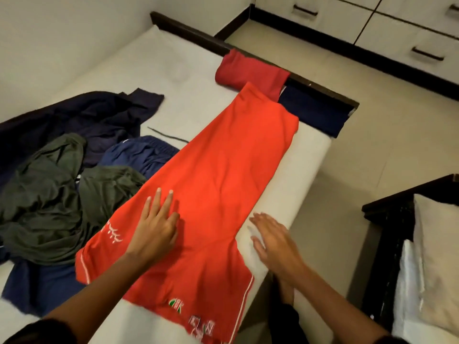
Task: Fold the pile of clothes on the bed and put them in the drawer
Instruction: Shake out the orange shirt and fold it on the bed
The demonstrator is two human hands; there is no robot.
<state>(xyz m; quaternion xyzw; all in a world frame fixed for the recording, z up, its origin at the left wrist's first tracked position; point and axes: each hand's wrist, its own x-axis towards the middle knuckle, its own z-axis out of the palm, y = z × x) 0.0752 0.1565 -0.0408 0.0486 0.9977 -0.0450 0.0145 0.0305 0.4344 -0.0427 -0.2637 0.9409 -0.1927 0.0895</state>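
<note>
A bright red garment (pixel 223 175) lies folded lengthwise in a long strip across the white bed (pixel 173 70), with white prints near its lower end. My left hand (pixel 155 224) presses flat on it with straight fingers. My right hand (pixel 273 240) hovers open and blurred over the mattress edge, just right of the garment. A pile of unfolded clothes sits to the left: a green garment (pixel 49 202), dark navy clothes (pixel 87 115) and blue shorts (pixel 141 152). A folded dark red garment (pixel 250 73) and a folded navy garment (pixel 313 112) lie at the far bed edge.
White drawers (pixel 409 43) with dark handles line the far wall across the beige tiled floor (pixel 385 145). A dark chair or bedside frame with white pillows (pixel 434 256) stands at the right. A dark wooden bed rail (pixel 198 33) runs along the far side.
</note>
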